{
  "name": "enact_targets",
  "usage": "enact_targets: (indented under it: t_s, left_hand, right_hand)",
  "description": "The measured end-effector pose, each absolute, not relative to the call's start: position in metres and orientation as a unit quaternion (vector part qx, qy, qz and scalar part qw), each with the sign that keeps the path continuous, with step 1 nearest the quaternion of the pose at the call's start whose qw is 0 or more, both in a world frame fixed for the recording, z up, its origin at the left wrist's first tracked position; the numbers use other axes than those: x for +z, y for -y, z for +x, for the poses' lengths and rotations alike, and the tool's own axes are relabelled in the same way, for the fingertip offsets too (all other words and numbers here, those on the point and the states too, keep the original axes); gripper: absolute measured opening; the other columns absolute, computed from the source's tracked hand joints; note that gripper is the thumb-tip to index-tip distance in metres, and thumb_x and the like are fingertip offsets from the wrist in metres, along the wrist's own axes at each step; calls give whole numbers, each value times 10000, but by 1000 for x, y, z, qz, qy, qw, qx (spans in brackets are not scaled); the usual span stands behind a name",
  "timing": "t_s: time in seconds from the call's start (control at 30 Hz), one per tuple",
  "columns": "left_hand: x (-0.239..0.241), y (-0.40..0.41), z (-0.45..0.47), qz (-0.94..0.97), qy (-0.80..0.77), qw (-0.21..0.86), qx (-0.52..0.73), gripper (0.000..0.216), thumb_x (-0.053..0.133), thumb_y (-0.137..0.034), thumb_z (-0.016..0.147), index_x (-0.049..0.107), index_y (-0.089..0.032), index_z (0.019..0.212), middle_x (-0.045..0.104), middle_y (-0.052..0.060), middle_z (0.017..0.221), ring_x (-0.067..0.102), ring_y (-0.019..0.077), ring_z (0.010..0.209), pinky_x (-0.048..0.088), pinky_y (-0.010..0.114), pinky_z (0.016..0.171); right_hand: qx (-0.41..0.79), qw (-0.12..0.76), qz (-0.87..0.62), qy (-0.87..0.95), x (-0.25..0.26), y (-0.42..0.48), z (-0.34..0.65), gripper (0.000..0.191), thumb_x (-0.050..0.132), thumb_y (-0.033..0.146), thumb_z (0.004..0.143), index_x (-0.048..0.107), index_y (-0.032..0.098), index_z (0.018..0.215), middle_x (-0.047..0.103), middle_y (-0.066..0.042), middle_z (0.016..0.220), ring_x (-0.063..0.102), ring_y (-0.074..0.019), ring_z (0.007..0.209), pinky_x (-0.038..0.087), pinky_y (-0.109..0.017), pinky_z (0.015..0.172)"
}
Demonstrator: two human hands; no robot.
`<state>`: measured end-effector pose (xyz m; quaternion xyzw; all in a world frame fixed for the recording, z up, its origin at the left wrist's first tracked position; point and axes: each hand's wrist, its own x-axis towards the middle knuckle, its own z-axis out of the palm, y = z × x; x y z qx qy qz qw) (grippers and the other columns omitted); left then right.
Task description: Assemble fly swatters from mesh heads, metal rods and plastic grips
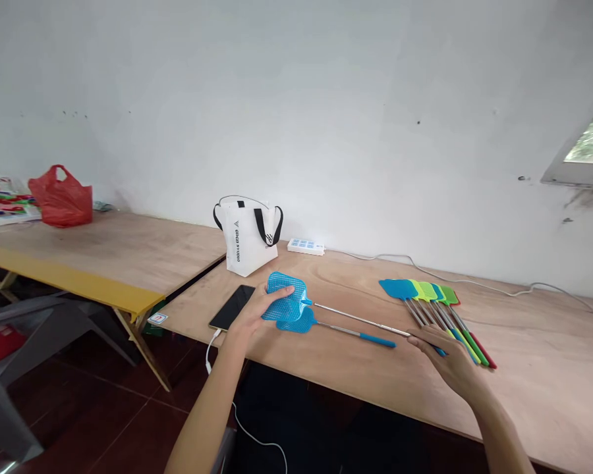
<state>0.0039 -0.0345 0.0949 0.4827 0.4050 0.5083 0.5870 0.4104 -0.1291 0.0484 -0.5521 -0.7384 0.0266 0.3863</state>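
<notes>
My left hand (pixel 254 313) grips the mesh head of a blue fly swatter (pixel 286 297) lifted slightly off the plywood table (pixel 524 355). Its thin metal rod runs right to my right hand (pixel 445 355), whose fingers close around the blue handle end. A second blue fly swatter (pixel 326 325) lies on the table just below the first. To the right lies a row of several fly swatters (pixel 432 306) in blue, yellow-green, green and red, heads fanned and overlapping.
A black phone (pixel 232 307) with a white cable lies by the table's left edge. A white tote bag (pixel 250 238) and a white power strip (pixel 306 247) stand near the wall. A red plastic bag (pixel 60 197) sits on the neighbouring table. A grey chair (pixel 24 342) stands lower left.
</notes>
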Motion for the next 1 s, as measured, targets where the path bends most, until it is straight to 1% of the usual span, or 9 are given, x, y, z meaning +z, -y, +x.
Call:
enact_targets:
  t_s: [0.13,0.37,0.6,0.77,1.0]
  left_hand:
    - [95,34,4,495,-414,576,502,432,923,-442,608,714,-168,870,783,71,906,749,262,847,613,353,759]
    - [94,33,4,501,-420,572,496,423,921,-442,600,708,-170,845,777,61,862,745,249,794,613,339,718]
    - [92,33,6,507,-408,573,499,431,917,-445,607,698,-172,859,772,56,859,743,246,798,610,333,713]
    - [91,32,8,489,-406,574,517,484,914,-473,605,685,-174,909,769,55,876,743,240,803,608,328,709]
    - [89,33,3,545,-416,520,509,401,920,-418,624,677,-172,828,750,23,830,723,212,765,603,309,694]
  right_hand:
    - [23,372,-553,745,46,126,407,496,476,651,962,727,258,794,712,-70,828,649,-236,784,527,-338,703]
    - [18,359,-557,749,43,126,408,475,468,622,978,737,265,820,723,-64,851,663,-233,800,531,-323,708]
    - [-26,363,-550,752,42,125,409,515,434,646,982,762,278,834,730,-71,853,673,-237,805,531,-320,693]
    - [-35,363,-534,762,43,126,406,442,467,560,1003,750,257,850,680,-49,775,644,-201,726,516,-297,654]
    - [-129,365,-503,773,48,129,410,369,502,472,1015,780,259,898,719,-66,842,660,-213,758,498,-327,694]
